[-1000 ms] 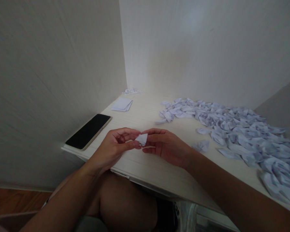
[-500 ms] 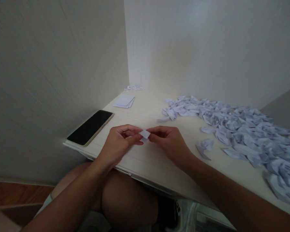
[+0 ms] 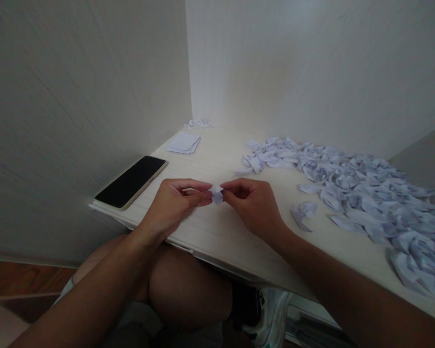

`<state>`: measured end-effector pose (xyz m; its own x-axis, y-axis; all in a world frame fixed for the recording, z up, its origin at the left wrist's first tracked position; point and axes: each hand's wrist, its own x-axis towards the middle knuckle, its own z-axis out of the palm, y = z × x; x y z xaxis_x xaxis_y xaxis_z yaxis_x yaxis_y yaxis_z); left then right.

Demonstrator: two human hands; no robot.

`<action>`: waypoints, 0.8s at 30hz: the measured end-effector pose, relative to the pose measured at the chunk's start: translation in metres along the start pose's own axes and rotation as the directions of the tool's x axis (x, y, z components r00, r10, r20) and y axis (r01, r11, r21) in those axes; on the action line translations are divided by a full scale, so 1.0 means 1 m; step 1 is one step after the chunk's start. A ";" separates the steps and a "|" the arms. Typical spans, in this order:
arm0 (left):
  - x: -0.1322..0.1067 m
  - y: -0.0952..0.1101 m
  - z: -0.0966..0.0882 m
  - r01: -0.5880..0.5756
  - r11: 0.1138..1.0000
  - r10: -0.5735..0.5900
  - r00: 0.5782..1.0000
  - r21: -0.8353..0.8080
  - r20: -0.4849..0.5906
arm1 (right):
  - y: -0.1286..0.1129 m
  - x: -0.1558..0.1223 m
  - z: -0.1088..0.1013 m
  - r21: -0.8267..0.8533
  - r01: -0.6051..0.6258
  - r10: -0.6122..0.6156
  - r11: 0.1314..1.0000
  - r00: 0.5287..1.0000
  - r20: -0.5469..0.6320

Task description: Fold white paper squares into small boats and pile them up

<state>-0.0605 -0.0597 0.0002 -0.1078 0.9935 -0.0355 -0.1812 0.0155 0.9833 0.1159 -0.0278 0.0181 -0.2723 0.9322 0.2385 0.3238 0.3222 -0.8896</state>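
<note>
A small folded piece of white paper [image 3: 216, 193] is held between my two hands, just above the white table. My left hand [image 3: 179, 200] pinches its left side between thumb and fingers. On the right side, my right hand [image 3: 252, 200] grips it with thumb and index finger. Parts of the paper are hidden behind the fingertips, and its exact folds are too small to tell. To the right of my right hand lies a single folded paper piece [image 3: 304, 213].
A large heap of folded paper pieces [image 3: 351, 183] spreads over the right of the table [image 3: 217, 237]. At the left edge lies a phone [image 3: 132, 181]. Behind it are a stack of paper sheets [image 3: 183, 142] and small paper scraps [image 3: 200, 123]. Walls [image 3: 293, 72] border the back and left.
Both hands still hold the folded paper, whose faces now look more spread and angled. The whole view has shifted slightly, so everything sits a little higher.
</note>
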 end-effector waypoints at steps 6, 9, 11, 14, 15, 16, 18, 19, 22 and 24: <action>-0.003 -0.002 0.008 -0.150 0.978 0.163 0.983 0.148 -0.081 | -0.005 -0.007 0.000 -0.195 0.157 -0.161 0.968 0.987 -0.002; -0.005 0.000 0.015 -0.175 0.959 0.211 0.965 0.222 -0.154 | -0.004 -0.009 0.001 -0.321 0.250 -0.258 0.913 0.966 0.020; -0.006 0.002 0.020 -0.187 0.948 0.240 0.951 0.257 -0.194 | -0.003 -0.010 0.001 -0.378 0.297 -0.307 0.877 0.951 0.037; -0.007 0.003 0.025 -0.213 0.932 0.283 0.932 0.293 -0.226 | -0.002 -0.011 0.002 -0.427 0.319 -0.329 0.846 0.943 0.054; -0.007 0.003 0.027 -0.218 0.929 0.292 0.928 0.299 -0.231 | -0.002 -0.011 0.002 -0.434 0.318 -0.329 0.843 0.943 0.052; -0.008 0.003 0.028 -0.219 0.929 0.294 0.926 0.298 -0.236 | -0.002 -0.011 0.002 -0.436 0.315 -0.330 0.843 0.943 0.044; -0.008 0.002 0.028 -0.206 0.938 0.274 0.933 0.279 -0.234 | -0.002 -0.010 0.001 -0.429 0.309 -0.333 0.849 0.943 0.021; -0.007 0.001 0.027 -0.192 0.946 0.254 0.940 0.259 -0.229 | -0.002 -0.009 0.000 -0.421 0.307 -0.333 0.854 0.943 0.012; -0.006 -0.001 0.025 -0.166 0.965 0.208 0.956 0.202 -0.208 | 0.000 -0.007 -0.001 -0.389 0.301 -0.321 0.871 0.947 0.013; -0.006 0.000 0.024 -0.174 0.962 0.215 0.958 0.212 -0.189 | 0.000 -0.007 -0.001 -0.364 0.293 -0.306 0.884 0.952 0.021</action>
<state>-0.0361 -0.0631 0.0043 -0.3274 0.9340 0.1433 0.0517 -0.1338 0.9897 0.1187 -0.0337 0.0168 -0.3777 0.7849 0.4912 0.5360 0.6179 -0.5752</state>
